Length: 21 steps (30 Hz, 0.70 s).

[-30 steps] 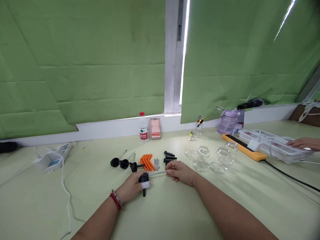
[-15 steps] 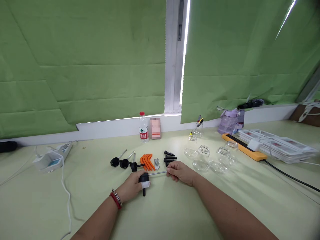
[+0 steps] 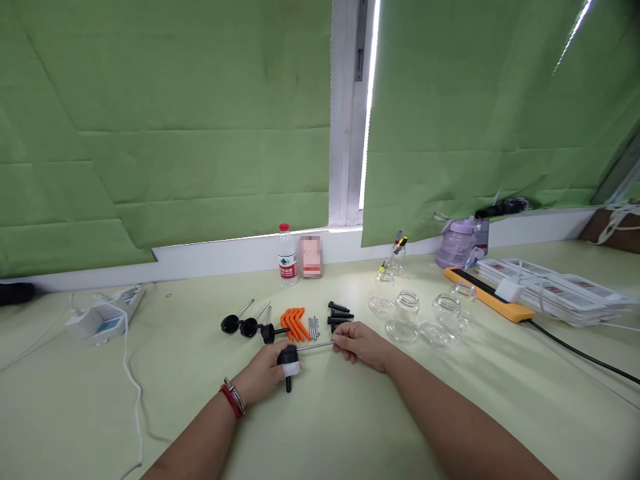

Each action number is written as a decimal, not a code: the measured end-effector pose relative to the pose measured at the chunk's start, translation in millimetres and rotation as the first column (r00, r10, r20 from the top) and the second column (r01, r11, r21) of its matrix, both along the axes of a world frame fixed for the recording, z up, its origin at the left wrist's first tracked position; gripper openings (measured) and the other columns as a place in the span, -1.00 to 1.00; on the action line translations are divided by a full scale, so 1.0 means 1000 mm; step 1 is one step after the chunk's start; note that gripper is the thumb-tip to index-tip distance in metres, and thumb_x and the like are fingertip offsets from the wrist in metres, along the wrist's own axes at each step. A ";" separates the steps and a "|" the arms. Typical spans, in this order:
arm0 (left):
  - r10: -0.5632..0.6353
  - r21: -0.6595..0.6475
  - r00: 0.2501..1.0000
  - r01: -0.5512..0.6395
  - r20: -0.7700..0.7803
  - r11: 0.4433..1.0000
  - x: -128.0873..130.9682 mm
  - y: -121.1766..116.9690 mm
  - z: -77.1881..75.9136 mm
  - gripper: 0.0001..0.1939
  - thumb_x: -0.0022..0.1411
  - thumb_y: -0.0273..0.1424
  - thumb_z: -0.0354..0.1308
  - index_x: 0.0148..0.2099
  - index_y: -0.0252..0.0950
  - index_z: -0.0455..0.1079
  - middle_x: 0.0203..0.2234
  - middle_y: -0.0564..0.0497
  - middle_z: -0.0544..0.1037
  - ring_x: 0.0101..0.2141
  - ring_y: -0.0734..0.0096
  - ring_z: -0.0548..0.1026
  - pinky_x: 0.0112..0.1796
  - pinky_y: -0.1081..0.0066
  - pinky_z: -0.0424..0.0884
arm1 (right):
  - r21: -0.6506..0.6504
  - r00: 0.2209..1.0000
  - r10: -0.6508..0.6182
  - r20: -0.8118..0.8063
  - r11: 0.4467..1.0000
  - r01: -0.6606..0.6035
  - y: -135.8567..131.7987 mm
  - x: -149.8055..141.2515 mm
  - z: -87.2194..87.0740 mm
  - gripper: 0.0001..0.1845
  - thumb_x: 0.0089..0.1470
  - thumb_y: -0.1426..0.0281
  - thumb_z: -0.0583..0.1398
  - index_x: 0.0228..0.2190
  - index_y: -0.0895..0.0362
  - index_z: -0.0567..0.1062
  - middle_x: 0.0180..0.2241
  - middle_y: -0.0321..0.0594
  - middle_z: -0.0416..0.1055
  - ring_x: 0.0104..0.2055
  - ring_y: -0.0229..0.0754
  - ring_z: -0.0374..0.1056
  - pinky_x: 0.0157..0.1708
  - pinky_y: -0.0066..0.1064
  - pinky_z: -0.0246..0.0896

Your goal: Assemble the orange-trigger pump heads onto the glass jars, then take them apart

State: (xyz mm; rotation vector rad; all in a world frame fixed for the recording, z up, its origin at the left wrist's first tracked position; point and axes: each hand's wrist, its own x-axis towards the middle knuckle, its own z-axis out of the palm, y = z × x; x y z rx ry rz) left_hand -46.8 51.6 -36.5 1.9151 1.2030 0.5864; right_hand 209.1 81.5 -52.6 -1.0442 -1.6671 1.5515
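Observation:
My left hand [image 3: 269, 370] is closed around a black round cap [image 3: 288, 355] that has a short black stem pointing toward me. A thin metal rod [image 3: 315, 346] runs from the cap to the right. At its far end, my right hand [image 3: 357, 343] pinches the rod between thumb and fingers; the tip is hidden. A white wrap covers my left thumb. Beyond my hands lie similar black caps with metal rods [image 3: 250, 325], several orange bent pieces [image 3: 295, 324], small metal pins [image 3: 313, 327] and ridged black pieces [image 3: 340, 315], partly behind my right hand.
Several clear glass jars [image 3: 407, 303] stand to the right, with an orange power strip [image 3: 487, 295] and stacked white sheets [image 3: 555, 290] beyond. A water bottle [image 3: 288, 257] and a pink box [image 3: 311, 257] stand at the back. A white power strip [image 3: 107, 320] with cables lies left.
My right fingers have shifted very slightly left along the rod. Otherwise both hands and the objects hold their places.

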 end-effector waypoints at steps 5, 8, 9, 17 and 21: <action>0.001 0.014 1.000 -0.001 -0.008 1.000 0.001 -0.001 0.002 -0.67 0.07 -0.15 0.09 -0.21 -0.29 0.34 -0.43 0.07 0.34 -0.40 0.40 0.26 -0.36 0.46 0.24 | 0.001 1.000 0.003 0.005 1.000 -0.003 0.000 0.000 -0.003 -0.70 -0.11 0.21 0.24 -0.40 0.16 0.37 -0.59 -0.39 0.24 -0.58 -0.41 0.15 -0.61 -0.56 0.09; -0.007 0.014 1.000 0.007 -0.011 1.000 0.000 -0.001 0.001 -0.67 0.08 -0.16 0.09 -0.19 -0.29 0.34 -0.42 0.07 0.34 -0.40 0.40 0.27 -0.35 0.45 0.25 | -0.002 1.000 0.007 0.009 1.000 -0.007 0.001 0.001 -0.004 -0.74 -0.09 0.23 0.22 -0.42 0.17 0.37 -0.56 -0.36 0.27 -0.57 -0.41 0.16 -0.60 -0.57 0.10; -0.010 0.011 1.000 0.010 -0.012 1.000 0.000 -0.001 0.000 -0.67 0.08 -0.16 0.08 -0.19 -0.29 0.34 -0.41 0.07 0.35 -0.39 0.40 0.27 -0.35 0.45 0.25 | -0.002 1.000 0.011 0.009 1.000 -0.011 0.001 0.001 -0.004 -0.74 -0.09 0.24 0.22 -0.42 0.17 0.37 -0.55 -0.35 0.29 -0.57 -0.41 0.16 -0.60 -0.57 0.10; -0.010 0.015 1.000 0.011 -0.021 1.000 -0.001 -0.001 0.000 -0.66 0.08 -0.15 0.09 -0.18 -0.29 0.34 -0.40 0.06 0.35 -0.38 0.40 0.28 -0.34 0.45 0.25 | 0.016 1.000 0.008 0.022 1.000 -0.008 0.002 0.000 -0.003 -0.76 -0.08 0.24 0.20 -0.49 0.18 0.38 -0.54 -0.31 0.32 -0.57 -0.40 0.18 -0.63 -0.57 0.10; -0.009 0.017 1.000 0.010 -0.020 1.000 0.000 -0.001 0.001 -0.67 0.08 -0.15 0.09 -0.19 -0.29 0.35 -0.42 0.07 0.34 -0.40 0.41 0.27 -0.35 0.45 0.25 | 0.026 0.999 -0.003 0.033 1.000 0.002 0.002 -0.002 -0.003 -0.77 -0.08 0.25 0.19 -0.50 0.18 0.38 -0.56 -0.32 0.31 -0.58 -0.39 0.18 -0.67 -0.58 0.09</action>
